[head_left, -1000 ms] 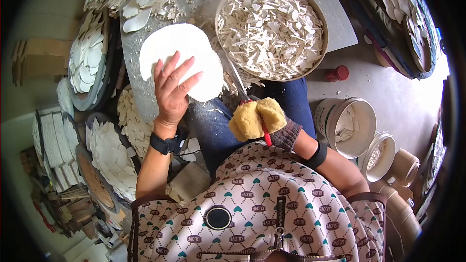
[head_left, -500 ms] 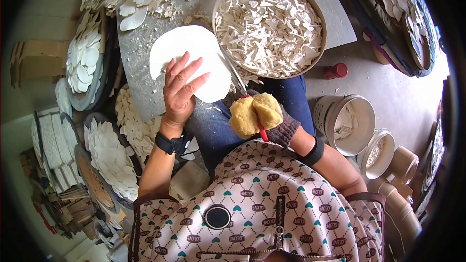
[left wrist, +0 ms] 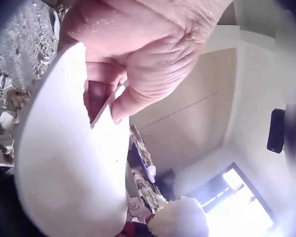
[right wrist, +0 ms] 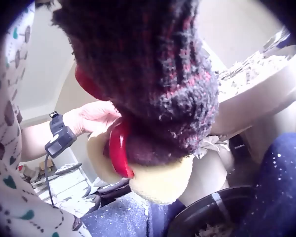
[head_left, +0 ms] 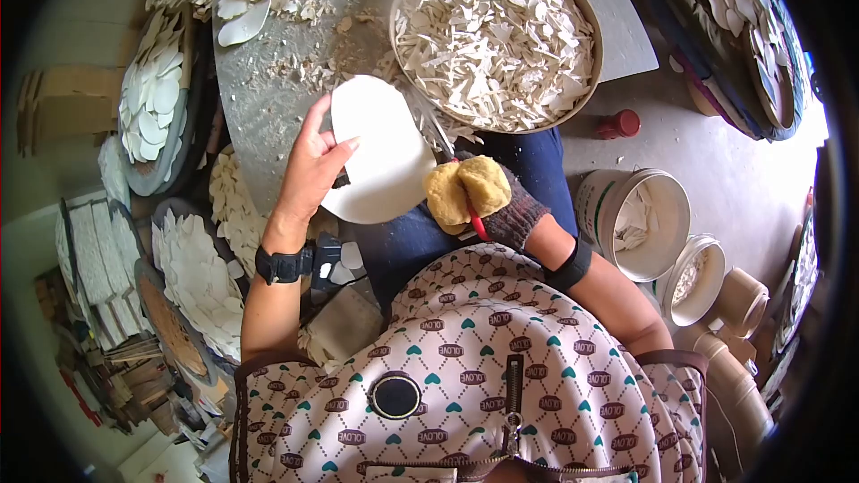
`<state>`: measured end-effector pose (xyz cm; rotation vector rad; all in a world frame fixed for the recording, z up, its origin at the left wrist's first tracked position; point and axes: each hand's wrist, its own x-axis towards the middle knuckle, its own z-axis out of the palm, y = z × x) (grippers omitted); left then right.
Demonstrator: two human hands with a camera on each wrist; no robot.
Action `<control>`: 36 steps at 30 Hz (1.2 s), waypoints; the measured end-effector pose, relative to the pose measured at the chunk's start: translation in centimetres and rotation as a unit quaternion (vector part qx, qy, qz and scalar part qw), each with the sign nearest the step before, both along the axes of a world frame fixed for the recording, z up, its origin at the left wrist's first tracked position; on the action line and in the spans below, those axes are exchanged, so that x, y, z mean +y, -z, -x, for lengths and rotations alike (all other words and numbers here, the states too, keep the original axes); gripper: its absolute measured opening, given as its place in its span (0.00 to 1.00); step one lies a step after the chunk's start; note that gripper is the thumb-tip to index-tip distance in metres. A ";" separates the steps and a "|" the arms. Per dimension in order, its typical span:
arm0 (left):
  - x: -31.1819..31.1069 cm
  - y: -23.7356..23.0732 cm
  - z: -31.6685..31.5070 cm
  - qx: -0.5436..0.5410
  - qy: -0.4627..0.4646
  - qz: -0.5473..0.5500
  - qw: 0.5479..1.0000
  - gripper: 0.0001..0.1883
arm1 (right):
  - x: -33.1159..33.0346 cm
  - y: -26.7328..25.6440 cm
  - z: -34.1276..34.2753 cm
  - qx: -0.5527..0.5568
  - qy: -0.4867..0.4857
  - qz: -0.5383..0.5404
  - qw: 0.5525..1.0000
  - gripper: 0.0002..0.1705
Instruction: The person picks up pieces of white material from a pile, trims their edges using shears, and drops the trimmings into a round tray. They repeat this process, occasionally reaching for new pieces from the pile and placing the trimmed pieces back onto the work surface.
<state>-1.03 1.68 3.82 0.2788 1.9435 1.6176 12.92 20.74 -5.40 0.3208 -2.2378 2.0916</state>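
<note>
My left hand pinches a rounded white sheet at its left edge, thumb on top and fingers partly hidden behind. A notch in the sheet's edge shows by the thumb in the left wrist view, and the sheet bends there. In a knitted fingerless glove, my right hand grips red-handled scissors. Yellow foam padding wraps the red handle and hides most of the fingers. The blades point away from my body, right at the sheet's right edge.
Beyond the sheet, a round tub heaped with white scraps stands on a grey table strewn with chips. Stacks of white pieces fill the left. Buckets and a red-capped object stand on the floor at right.
My left hand has gone from lying spread on the sheet to pinching its left edge. The sheet has turned and come nearer my lap. My right hand has barely moved.
</note>
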 end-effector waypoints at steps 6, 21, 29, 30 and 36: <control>-0.1 0.2 0.2 -0.068 0.073 0.040 0.994 0.29 | -0.1 0.1 -0.2 -0.035 -0.017 -0.016 0.999 0.09; -0.6 0.9 2.5 -0.123 0.190 0.034 0.973 0.27 | -0.2 1.5 -1.7 -0.206 -0.036 0.176 0.962 0.13; -2.7 1.4 3.8 -0.051 0.315 0.065 0.946 0.30 | 0.3 1.2 -0.7 -0.229 -0.106 0.196 0.948 0.11; -2.9 1.2 3.3 -0.062 0.280 0.036 0.957 0.30 | 0.1 0.0 0.0 -0.148 -0.119 -0.029 0.981 0.09; -11.6 2.4 6.8 0.020 0.076 0.026 0.997 0.25 | -0.4 -0.9 -0.2 -0.283 -0.127 0.206 0.928 0.08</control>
